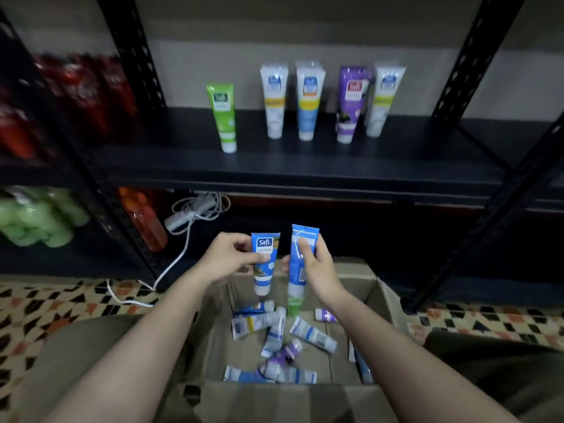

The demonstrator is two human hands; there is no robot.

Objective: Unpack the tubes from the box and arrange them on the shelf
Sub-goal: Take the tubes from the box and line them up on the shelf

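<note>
Patterned floor tiles point(61, 303) in black, orange and cream run under a dark metal shelf point(274, 166) with perforated uprights, set against a grey wall. Left hand point(227, 261) fingers point(244, 242) curl round a blue tube point(264, 264), label facing the camera, white cap down. Right hand point(317, 270) fingers point(305, 248) pinch a second blue tube point(300, 257), back label showing, with a green tube point(295, 305) hanging just below it. Both hands are above the far edge of an open cardboard box point(384, 303), matte brown. Inside it lie about ten soft plastic tubes point(274, 340), white, blue and purple, jumbled flat. Five glossy tubes stand cap-down on the shelf, away from its front edge: one green point(222, 117), three white-and-blue point(308, 102), one purple point(351, 105). White cable point(183, 248) trails over the floor at the left upright.
</note>
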